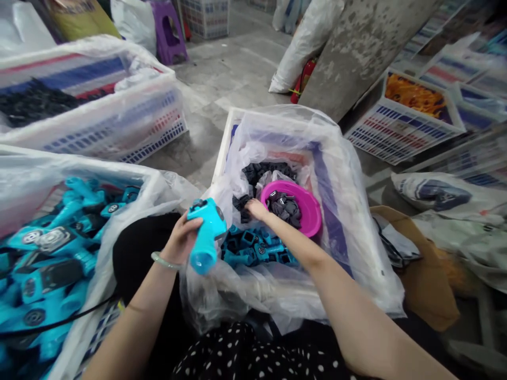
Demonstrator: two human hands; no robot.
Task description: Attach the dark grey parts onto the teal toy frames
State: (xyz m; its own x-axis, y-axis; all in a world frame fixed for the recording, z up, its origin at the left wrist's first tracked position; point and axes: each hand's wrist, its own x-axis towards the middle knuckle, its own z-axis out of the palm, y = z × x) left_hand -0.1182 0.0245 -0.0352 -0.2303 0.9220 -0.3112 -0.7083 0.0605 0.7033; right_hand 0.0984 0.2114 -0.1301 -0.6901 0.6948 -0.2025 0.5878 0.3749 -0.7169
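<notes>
My left hand (185, 232) is wrapped around a bright blue plastic toy gun body (208, 227) with a round hollow tube end pointing down towards me. It is held above the near left corner of a plastic-lined crate (374, 258). Inside that crate, my right hand (257, 209) reaches into a pile of small black plastic parts (240, 203). Its fingers are bent together, and the fingertips are partly hidden among the parts. Beside it sits a magenta basin (312, 214) holding dark grey parts (285, 208). Blue plastic pieces (257, 247) lie nearer to me in the crate.
At the left, a lined crate (150, 182) holds many blue toy bodies (51, 264). Behind it stands a crate of black parts (37, 100). Orange parts (415, 97) fill another crate at the right. A purple stool (168, 31) and a concrete pillar (356, 47) stand farther back.
</notes>
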